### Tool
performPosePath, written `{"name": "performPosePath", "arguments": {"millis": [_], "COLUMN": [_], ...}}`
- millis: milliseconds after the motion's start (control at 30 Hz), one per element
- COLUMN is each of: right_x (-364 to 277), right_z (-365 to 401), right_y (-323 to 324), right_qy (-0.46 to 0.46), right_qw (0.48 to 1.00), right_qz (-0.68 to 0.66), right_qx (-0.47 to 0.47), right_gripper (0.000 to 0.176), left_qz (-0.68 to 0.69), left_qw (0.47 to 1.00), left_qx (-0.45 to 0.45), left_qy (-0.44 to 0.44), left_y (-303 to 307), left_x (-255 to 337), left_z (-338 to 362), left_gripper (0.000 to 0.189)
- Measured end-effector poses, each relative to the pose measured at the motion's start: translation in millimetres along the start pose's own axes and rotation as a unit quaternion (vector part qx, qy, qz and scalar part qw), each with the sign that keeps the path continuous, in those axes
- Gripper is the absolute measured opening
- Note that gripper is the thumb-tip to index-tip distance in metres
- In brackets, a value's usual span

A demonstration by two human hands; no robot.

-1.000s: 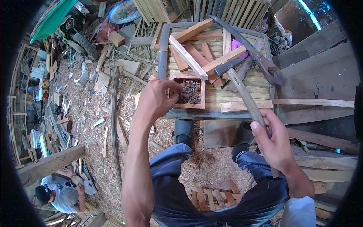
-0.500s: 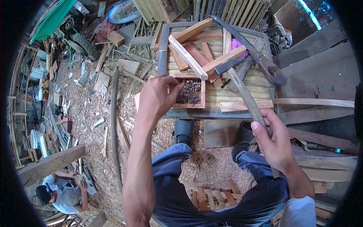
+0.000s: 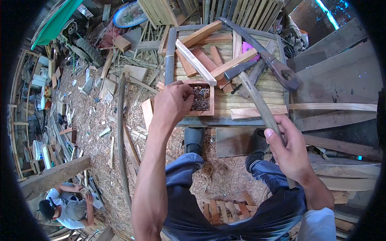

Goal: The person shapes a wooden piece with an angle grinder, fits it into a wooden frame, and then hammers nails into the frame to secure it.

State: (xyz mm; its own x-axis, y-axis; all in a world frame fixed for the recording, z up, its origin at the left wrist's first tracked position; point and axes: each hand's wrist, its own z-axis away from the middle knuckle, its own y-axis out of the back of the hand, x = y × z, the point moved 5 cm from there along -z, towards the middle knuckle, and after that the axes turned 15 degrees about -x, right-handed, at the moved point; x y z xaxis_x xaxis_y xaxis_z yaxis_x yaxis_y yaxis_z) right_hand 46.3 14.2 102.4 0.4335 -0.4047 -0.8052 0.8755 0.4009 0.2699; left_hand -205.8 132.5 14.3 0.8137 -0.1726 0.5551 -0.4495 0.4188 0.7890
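My right hand (image 3: 290,150) is wrapped around the wooden handle of a hammer (image 3: 258,98), whose dark head rests over the wood pieces on the slatted table. My left hand (image 3: 173,103) is at the left side of a small wooden box (image 3: 212,100). Its fingers are curled together over the nails (image 3: 201,98) inside. What the fingertips pinch, if anything, is hidden. A pale wood strip (image 3: 195,61) lies with its near end at the box's back edge. Beside the hammer handle is a short wood piece (image 3: 241,113) on the table's front edge.
The slatted table (image 3: 225,121) also bears a handsaw (image 3: 273,62), loose wood blocks (image 3: 201,34) and a pink object (image 3: 246,47). Boards (image 3: 337,80) stand at the right. Wood scraps and shavings cover the floor. Another person (image 3: 66,207) sits at lower left.
My left hand has tilted slightly, its fingers curling further in over the nails. The view has shifted a little, and the right hand keeps its grip on the hammer.
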Motion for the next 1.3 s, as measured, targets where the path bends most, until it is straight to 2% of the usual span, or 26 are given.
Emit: {"name": "performPosePath", "arguments": {"millis": [200,400,700,900,1000,1100,1300], "right_x": [-2,-1,-1,2,2,1,2], "right_z": [0,-1,-2,-3,-2,-2,-2], "right_y": [1,0,-2,-2,-1,-1,-1], "right_qy": [0.007,0.009,0.009,0.003,0.002,0.002,0.005], "right_qw": [1.0,1.0,1.0,1.0,1.0,1.0,1.0], "right_qz": [0.004,0.003,0.01,0.005,0.008,0.014,0.014], "right_qx": [0.0,0.002,0.007,0.008,0.009,0.007,0.01], "right_gripper": [0.024,0.025,0.026,0.025,0.025,0.025,0.025], "left_qz": [0.073,0.128,0.156,0.261,0.25,0.252,0.248], "left_qw": [0.997,0.991,0.986,0.96,0.963,0.964,0.965], "left_qx": [0.001,-0.045,-0.061,-0.097,-0.099,-0.074,-0.083], "left_qy": [-0.027,0.019,-0.01,0.016,0.014,-0.031,-0.016], "left_y": [9,11,11,8,8,9,6], "left_x": [-3,-5,-8,-11,-13,-11,-17], "left_z": [3,6,6,6,5,4,3], "left_gripper": [0.016,0.018,0.018,0.016,0.017,0.018,0.019]}}
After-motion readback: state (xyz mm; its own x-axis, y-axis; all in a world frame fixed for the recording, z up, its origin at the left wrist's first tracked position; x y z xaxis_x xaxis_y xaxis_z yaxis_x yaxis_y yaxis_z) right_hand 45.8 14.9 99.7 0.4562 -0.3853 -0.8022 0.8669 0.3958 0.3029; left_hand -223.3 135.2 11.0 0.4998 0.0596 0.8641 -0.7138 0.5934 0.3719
